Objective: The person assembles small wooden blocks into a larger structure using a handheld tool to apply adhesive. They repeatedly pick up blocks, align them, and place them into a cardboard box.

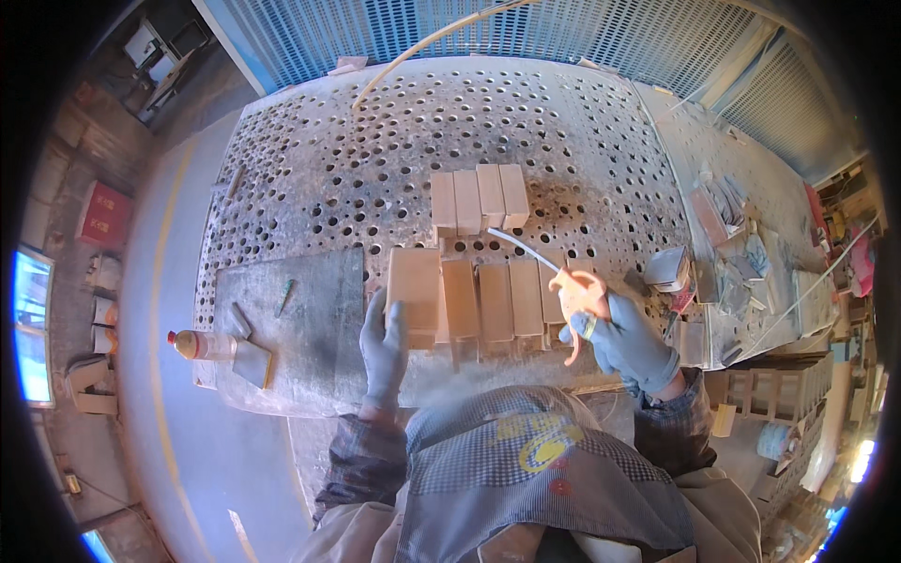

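Note:
My left hand [383,355], in a grey glove, grips a light wooden block [414,279] by its near left side. The block stands at the left end of a row of similar wooden blocks [496,302]. In my right hand [631,345], also gloved, is an orange air blow gun [579,293]. Its long thin nozzle [522,245] points left and away, over the gap between the row and a second group of wooden blocks [480,199] farther back. My right fingers wrap round the gun's handle and partly hide it.
A perforated metal worktable [310,141] lies under the blocks. On its left are a dark flat sheet [324,310], a plastic bottle with a red cap [202,345] and a sanding pad [252,364]. Stacked abrasive pieces [668,269] sit at the right. A hose [436,39] arches over the far side.

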